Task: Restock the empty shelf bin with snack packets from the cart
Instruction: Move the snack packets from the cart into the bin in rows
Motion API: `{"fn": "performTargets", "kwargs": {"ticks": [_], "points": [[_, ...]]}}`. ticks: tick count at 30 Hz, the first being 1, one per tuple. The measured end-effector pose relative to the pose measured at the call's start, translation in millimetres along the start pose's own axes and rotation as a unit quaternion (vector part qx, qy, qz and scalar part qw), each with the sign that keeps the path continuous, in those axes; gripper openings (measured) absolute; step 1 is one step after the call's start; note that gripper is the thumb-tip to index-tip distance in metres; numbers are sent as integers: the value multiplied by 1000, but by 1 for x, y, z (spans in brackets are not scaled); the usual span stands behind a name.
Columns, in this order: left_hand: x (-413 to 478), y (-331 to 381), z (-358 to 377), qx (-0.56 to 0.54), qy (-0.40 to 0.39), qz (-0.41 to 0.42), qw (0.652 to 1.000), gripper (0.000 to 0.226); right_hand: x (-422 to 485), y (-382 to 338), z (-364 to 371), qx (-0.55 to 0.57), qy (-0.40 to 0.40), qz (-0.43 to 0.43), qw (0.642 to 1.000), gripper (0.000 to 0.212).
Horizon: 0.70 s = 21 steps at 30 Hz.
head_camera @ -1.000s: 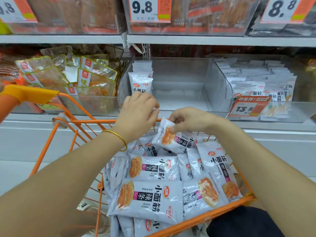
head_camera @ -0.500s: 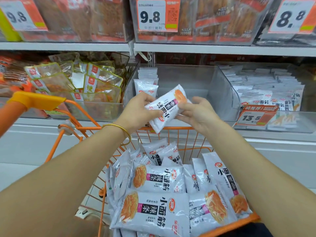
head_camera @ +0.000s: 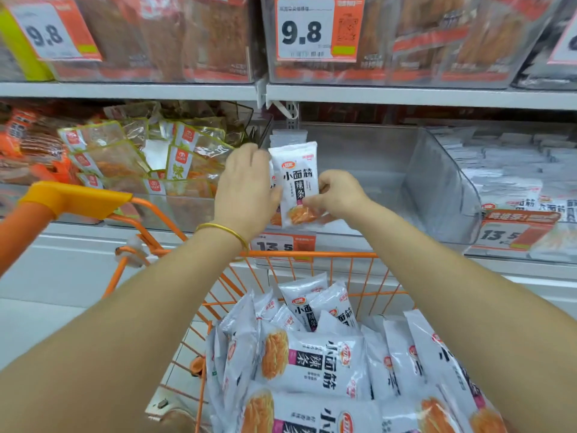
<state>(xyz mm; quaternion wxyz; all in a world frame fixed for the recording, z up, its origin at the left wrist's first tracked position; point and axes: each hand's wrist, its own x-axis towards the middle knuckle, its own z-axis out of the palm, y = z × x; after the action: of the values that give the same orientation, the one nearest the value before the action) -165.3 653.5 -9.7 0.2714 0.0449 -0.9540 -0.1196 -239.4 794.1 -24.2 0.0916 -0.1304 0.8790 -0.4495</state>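
Before left end of clear plastic shelf bin (head_camera: 437, 182): my left hand (head_camera: 246, 189) curls round left edge and my right hand (head_camera: 337, 195) pinches lower corner of white foil snack packet (head_camera: 296, 179), kept upright, label forward, to match standing row (head_camera: 287, 137) behind. Orange wire cart (head_camera: 312, 254) waits below.

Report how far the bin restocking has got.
Done: a short row of white packets stands at the left of the clear plastic shelf bin. In hand: the left hand and right hand hold one white snack packet upright at its front. Left: most of the bin is bare, and the orange wire cart holds many packets.
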Motion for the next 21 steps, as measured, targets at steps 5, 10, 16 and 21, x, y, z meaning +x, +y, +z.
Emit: {"fn": "performTargets", "kwargs": {"ticks": [5, 10, 16, 21], "points": [[-22, -10, 29, 78, -84, 21, 993, 51, 24, 6, 32, 97, -26, 122, 987, 19], [-23, -11, 32, 98, -74, 26, 992, 53, 37, 2, 52, 76, -25, 126, 989, 23], [-24, -12, 35, 107, -76, 20, 991, 55, 33, -4, 49, 23, -54, 145, 988, 20], [-25, -13, 35, 104, -79, 17, 991, 50, 34, 0, 50, 41, -55, 144, 987, 21]]}}
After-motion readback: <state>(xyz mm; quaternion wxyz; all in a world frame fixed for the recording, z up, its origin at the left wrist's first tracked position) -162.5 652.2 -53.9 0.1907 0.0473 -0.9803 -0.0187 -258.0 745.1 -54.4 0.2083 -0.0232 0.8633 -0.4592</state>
